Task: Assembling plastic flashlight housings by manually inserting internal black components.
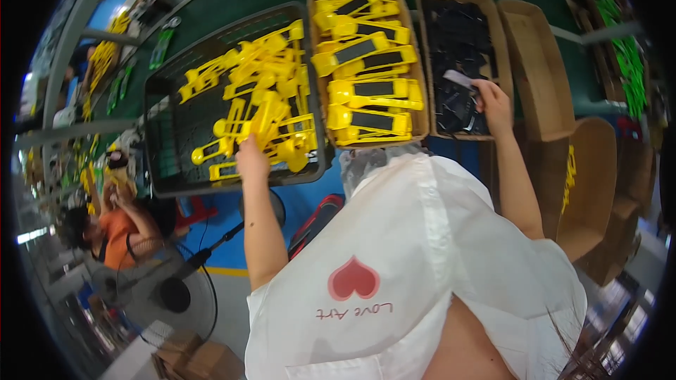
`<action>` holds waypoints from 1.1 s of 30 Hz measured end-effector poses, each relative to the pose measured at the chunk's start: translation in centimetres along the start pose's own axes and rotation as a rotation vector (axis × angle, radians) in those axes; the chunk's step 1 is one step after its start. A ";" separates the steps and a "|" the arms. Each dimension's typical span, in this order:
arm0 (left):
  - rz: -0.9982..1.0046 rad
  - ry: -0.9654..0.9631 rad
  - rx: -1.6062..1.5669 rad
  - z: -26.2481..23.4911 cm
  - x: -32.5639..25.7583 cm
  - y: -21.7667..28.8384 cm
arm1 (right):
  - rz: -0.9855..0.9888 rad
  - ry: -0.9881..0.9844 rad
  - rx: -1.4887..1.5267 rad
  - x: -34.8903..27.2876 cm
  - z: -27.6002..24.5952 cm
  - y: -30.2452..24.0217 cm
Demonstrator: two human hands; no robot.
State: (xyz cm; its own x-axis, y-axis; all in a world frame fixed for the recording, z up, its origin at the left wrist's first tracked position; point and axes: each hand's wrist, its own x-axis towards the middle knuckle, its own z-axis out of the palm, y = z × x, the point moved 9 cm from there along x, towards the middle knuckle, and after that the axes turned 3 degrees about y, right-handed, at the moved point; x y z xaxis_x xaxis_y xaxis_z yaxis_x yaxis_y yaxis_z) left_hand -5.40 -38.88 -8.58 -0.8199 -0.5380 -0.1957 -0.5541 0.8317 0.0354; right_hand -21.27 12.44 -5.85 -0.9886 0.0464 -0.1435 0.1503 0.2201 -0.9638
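My left hand (252,160) is closed on a yellow plastic part (266,118) above the black crate (156,162), where many similar yellow parts lie in a loose heap. Between finger and thumb, my right hand (496,103) pinches a small pale flat strip (458,79). Under that hand is a cardboard box (505,42) of flat black pieces (461,32). Between my hands stands a cardboard box (421,123) of yellow parts (373,89) with dark rectangular panels, stacked in rows.
Right of the black pieces stands a narrow cardboard box (539,70), with a larger carton (588,190) below it. Green parts (620,56) lie at far right. A floor fan (172,294) stands at lower left, near a person in orange (120,236).
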 end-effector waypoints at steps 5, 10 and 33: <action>-0.010 0.419 -0.516 -5.7 -0.4 -3.7 | 0.042 -0.177 0.301 -1.4 5.4 -5.5; -0.342 0.238 -1.867 -5.0 -1.0 -0.2 | 0.194 -0.333 0.543 -2.6 7.9 -6.5; 0.185 -0.701 -1.453 -4.2 -6.7 21.0 | -0.039 -0.519 -0.464 -6.3 11.1 -11.1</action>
State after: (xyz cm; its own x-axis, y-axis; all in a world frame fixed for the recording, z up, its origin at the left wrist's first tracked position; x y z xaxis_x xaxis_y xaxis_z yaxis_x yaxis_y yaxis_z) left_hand -12.09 -18.41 -2.43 -0.8899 0.0524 -0.4531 -0.4550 -0.1688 0.8743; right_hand -16.82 -1.07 3.25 -0.8545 -0.4160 -0.3112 -0.0091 0.6110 -0.7916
